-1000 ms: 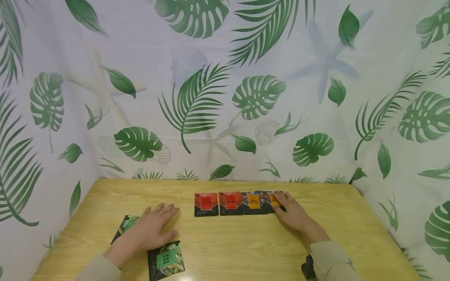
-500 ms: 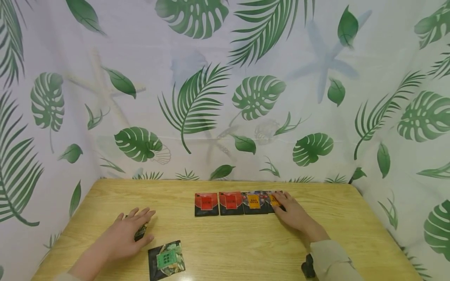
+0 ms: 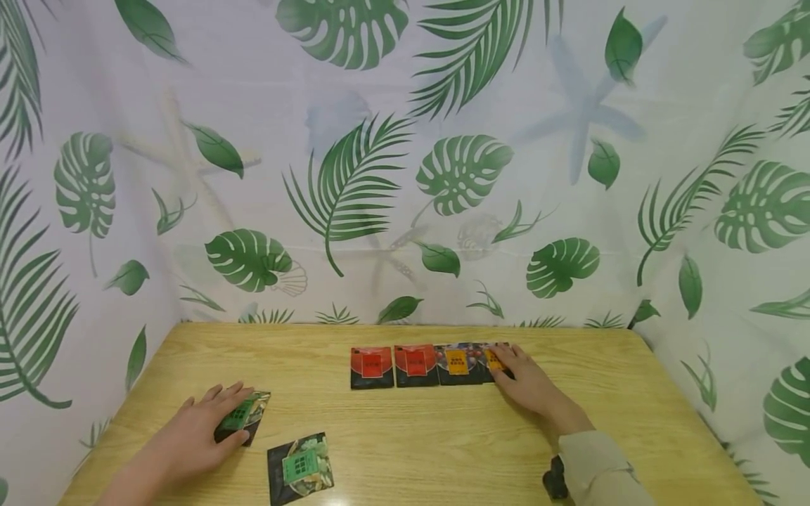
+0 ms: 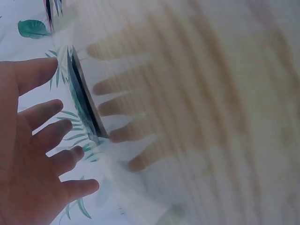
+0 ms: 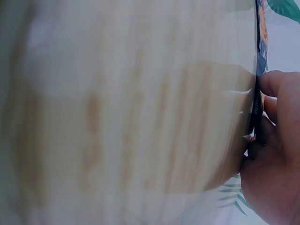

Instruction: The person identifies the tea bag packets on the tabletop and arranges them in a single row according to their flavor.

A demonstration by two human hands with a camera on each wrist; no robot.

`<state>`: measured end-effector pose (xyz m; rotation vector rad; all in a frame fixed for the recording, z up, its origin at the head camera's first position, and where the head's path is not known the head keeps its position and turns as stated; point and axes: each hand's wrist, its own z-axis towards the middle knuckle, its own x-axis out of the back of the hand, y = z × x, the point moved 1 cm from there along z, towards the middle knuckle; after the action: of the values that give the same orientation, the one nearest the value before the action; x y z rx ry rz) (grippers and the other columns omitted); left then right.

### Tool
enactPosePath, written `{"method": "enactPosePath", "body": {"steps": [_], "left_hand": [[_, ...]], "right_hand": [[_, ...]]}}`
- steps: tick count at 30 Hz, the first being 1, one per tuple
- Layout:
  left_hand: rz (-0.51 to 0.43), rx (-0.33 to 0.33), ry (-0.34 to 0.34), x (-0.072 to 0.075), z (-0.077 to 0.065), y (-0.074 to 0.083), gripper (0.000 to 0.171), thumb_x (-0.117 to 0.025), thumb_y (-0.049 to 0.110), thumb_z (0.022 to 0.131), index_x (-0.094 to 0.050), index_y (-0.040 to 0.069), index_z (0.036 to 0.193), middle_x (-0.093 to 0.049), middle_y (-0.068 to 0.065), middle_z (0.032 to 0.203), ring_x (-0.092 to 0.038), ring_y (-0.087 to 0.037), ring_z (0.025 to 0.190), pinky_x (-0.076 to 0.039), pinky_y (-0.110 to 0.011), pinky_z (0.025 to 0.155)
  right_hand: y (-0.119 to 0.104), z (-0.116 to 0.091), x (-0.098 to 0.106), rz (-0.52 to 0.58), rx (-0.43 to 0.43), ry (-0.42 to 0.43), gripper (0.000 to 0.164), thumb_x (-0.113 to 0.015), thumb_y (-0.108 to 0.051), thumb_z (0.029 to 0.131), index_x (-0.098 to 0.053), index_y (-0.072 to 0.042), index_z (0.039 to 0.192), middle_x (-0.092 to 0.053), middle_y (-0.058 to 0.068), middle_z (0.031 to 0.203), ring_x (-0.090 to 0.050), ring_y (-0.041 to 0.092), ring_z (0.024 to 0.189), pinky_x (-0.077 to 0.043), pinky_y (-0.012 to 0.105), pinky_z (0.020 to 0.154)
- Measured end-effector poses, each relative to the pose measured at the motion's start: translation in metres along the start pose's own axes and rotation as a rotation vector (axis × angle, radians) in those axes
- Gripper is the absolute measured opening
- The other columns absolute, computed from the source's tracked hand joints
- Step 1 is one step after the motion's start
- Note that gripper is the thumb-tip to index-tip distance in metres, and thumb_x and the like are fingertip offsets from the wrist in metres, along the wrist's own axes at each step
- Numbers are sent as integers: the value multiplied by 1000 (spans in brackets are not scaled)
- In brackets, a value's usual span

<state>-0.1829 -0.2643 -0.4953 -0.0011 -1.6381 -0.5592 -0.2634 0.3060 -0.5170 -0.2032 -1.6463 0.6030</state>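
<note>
Left hand (image 3: 193, 437) has moved left, spread above green packet (image 3: 247, 418); right hand (image 3: 528, 383) rests relaxed on orange packet (image 3: 491, 361).

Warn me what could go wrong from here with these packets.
The right hand rests on the orange-label packet at the right end of the row; a slight shift might push it into its neighbour and skew the line.

The left hand hovers over a green-label packet without gripping it; such a thin packet could slide when touched or prove hard to lift.
</note>
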Motion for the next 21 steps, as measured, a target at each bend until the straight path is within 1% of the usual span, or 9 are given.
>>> {"method": "enactPosePath", "body": {"steps": [6, 15, 21], "left_hand": [[-11, 19, -35, -4, -2, -5, 71, -75, 43, 96, -53, 13, 156, -52, -21, 158, -44, -58, 144, -35, -85, 103], [-9, 34, -52, -6, 1, -7, 75, -74, 47, 96, -52, 10, 157, -52, -21, 159, -44, -57, 145, -37, -85, 101], [9, 43, -41, -8, 2, -5, 76, -73, 49, 96, -52, 8, 156, -53, -20, 158, -44, -55, 145, -39, -83, 101]], "right_hand": [[1, 1, -1, -9, 3, 3, 60, -50, -25, 111, -35, 0, 163, -29, 29, 169, -16, 57, 157, -24, 77, 120], [1, 0, -1, -2, 8, 7, 61, -50, -25, 111, -34, 0, 164, -28, 30, 169, -15, 58, 157, -20, 76, 122], [1, 0, -1, -2, 10, 5, 61, -50, -26, 111, -34, 0, 164, -28, 30, 169, -15, 57, 157, -21, 78, 121]]}}
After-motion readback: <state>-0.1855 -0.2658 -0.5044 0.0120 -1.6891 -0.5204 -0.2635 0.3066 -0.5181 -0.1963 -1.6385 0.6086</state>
